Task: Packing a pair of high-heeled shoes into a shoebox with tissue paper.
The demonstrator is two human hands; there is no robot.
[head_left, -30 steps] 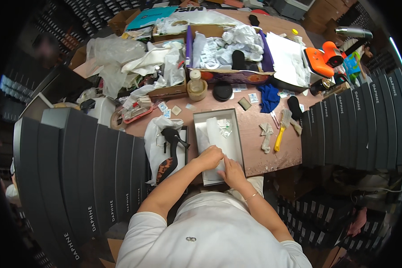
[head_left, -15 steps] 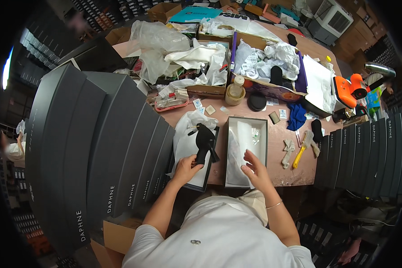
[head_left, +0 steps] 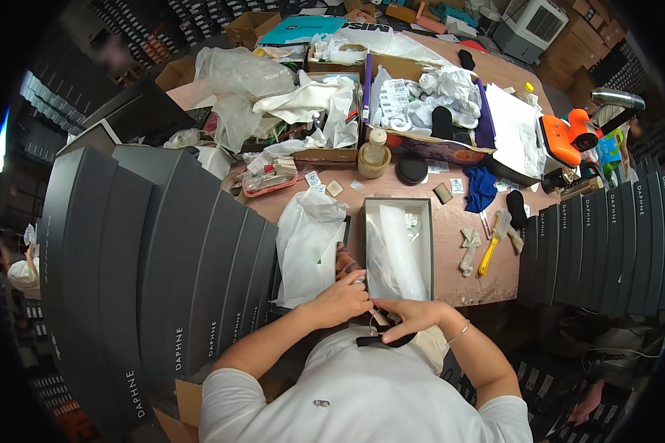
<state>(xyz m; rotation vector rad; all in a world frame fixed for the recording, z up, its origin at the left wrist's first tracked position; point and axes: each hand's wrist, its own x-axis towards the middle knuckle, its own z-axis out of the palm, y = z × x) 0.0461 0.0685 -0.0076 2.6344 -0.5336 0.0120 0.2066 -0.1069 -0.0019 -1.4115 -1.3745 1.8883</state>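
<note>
Just below the open grey cardboard box (head_left: pixel 399 247) on the bench, I saw both grips, left hand (head_left: pixel 341 301) and right hand (head_left: pixel 410 316), pinching a dark strappy shoe (head_left: pixel 380 336); light, floppy straps, best held by its stiffer sole.

Packing warehouse: stacked black boxes (head_left: pixel 162 258)

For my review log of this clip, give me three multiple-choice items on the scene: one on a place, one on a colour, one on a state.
1. Where is the open grey rectangular box?
A. on the floor
B. on the pink table
C. on a shelf

2. What colour is the handled tool right of the box?
A. yellow
B. green
C. white

3. What are the left hand and right hand doing?
A. resting apart
B. raised overhead
C. together on a small dark item

B: box lies on the tabletop.
A: yellow handle.
C: both hands meet at it.
</note>
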